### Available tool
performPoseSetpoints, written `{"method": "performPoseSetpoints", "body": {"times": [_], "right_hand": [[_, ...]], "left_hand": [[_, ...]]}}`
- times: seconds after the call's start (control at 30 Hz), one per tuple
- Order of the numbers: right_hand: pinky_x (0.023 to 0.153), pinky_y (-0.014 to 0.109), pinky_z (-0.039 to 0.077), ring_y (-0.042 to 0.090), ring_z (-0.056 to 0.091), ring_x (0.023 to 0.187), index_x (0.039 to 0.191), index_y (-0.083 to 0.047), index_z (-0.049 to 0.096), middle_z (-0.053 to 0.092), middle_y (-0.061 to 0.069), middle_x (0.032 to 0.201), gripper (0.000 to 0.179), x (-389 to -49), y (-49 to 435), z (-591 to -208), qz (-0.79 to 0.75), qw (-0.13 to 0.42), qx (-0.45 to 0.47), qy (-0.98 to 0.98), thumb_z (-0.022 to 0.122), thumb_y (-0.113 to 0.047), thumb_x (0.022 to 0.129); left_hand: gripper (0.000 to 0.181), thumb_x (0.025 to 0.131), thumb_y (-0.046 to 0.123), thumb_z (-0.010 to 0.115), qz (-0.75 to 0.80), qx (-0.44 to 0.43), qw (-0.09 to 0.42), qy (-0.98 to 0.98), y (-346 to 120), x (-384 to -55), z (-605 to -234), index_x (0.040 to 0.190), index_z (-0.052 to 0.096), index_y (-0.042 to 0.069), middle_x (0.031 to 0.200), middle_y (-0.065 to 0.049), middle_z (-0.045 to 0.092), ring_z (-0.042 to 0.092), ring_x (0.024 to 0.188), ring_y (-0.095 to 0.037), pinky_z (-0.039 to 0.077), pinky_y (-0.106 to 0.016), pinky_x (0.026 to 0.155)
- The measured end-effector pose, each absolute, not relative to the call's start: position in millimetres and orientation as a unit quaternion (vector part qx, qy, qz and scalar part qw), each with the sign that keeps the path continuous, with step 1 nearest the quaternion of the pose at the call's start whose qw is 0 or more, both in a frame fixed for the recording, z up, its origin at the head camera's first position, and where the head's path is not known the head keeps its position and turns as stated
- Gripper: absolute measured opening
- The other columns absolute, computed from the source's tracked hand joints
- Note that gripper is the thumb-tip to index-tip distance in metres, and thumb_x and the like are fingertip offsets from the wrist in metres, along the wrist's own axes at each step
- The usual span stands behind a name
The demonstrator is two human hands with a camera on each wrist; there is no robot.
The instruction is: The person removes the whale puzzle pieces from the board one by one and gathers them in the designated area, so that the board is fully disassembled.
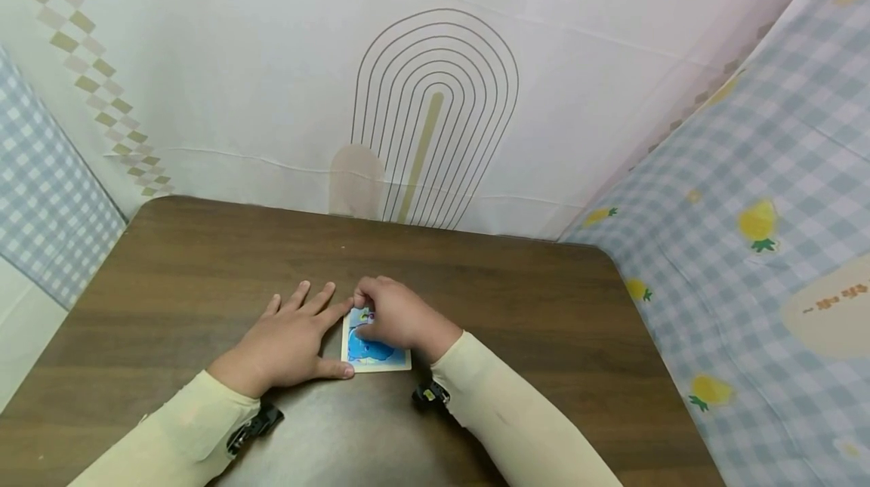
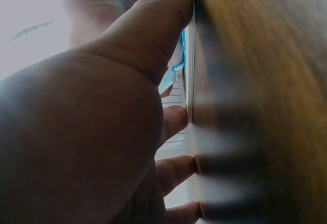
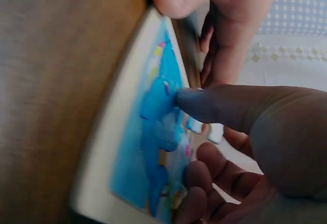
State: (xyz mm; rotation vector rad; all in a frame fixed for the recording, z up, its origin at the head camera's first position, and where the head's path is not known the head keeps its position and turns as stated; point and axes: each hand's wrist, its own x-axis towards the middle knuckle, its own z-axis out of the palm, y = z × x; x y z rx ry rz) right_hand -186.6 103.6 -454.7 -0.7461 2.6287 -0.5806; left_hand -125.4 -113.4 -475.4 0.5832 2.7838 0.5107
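Note:
A small puzzle board with a blue cartoon picture and a cream border lies flat on the brown table. My left hand is spread on the table at the board's left side, its thumb at the near left corner and its index finger by the far left corner. Over the board's far right part, my right hand is bent with its thumb above the picture. In the right wrist view, a small pale-blue puzzle piece shows between its thumb and curled fingers, tilted up from the board. The fingers partly hide this piece.
The brown wooden table has rounded far corners. A white patterned cloth hangs behind it, and checked cloth with pineapple prints covers the right side. Each sleeve has a black wrist device beneath it.

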Motion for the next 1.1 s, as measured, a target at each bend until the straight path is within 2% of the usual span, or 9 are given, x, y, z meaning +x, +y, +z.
{"method": "performPoseSetpoints", "body": {"times": [0.17, 0.37, 0.5, 0.8, 1.1], "right_hand": [[0.077, 0.025, 0.049, 0.009, 0.057, 0.088, 0.113, -0.02, 0.065, 0.064, -0.003, 0.098, 0.028, -179.7, 110.7, -461.4, -0.232, 0.13, -0.296, 0.918, 0.089, -0.017, 0.099], [0.071, 0.025, 0.047, 0.008, 0.056, 0.079, 0.112, -0.019, 0.069, 0.063, -0.005, 0.091, 0.01, -177.1, 116.2, -465.8, -0.276, 0.1, -0.299, 0.908, 0.074, -0.012, 0.108], [0.071, 0.024, 0.047, 0.007, 0.057, 0.08, 0.111, -0.019, 0.071, 0.064, -0.007, 0.092, 0.009, -177.6, 117.0, -465.5, -0.301, 0.109, -0.285, 0.903, 0.069, -0.011, 0.11], [0.071, 0.025, 0.049, 0.01, 0.058, 0.081, 0.112, -0.021, 0.072, 0.064, -0.004, 0.094, 0.009, -180.2, 125.8, -460.2, -0.378, 0.167, -0.22, 0.884, 0.07, -0.012, 0.109], [0.074, 0.029, 0.051, 0.016, 0.058, 0.085, 0.115, -0.014, 0.073, 0.065, 0.002, 0.098, 0.009, -192.0, 151.0, -460.3, -0.452, 0.182, -0.172, 0.856, 0.07, -0.008, 0.109]], "left_hand": [[0.111, 0.087, 0.088, 0.073, 0.176, 0.201, 0.126, 0.955, -113.7, -125.3, -474.4, 0.176, 0.043, 0.029, 0.185, -0.019, 0.03, 0.019, 0.17, -0.06, 0.021, -0.09, 0.125], [0.111, 0.087, 0.089, 0.072, 0.175, 0.199, 0.124, 0.956, -113.9, -127.1, -474.8, 0.175, 0.044, 0.027, 0.186, -0.018, 0.029, 0.017, 0.171, -0.059, 0.02, -0.09, 0.126], [0.111, 0.087, 0.09, 0.072, 0.173, 0.2, 0.125, 0.956, -114.2, -127.6, -475.1, 0.175, 0.045, 0.027, 0.186, -0.018, 0.029, 0.018, 0.17, -0.059, 0.02, -0.089, 0.126], [0.112, 0.087, 0.089, 0.073, 0.177, 0.202, 0.122, 0.956, -113.0, -125.7, -475.3, 0.176, 0.044, 0.028, 0.185, -0.019, 0.03, 0.019, 0.17, -0.06, 0.021, -0.09, 0.125], [0.114, 0.087, 0.09, 0.073, 0.174, 0.198, 0.125, 0.956, -112.0, -124.0, -474.6, 0.176, 0.042, 0.027, 0.186, -0.018, 0.03, 0.02, 0.17, -0.06, 0.021, -0.09, 0.125]]}}
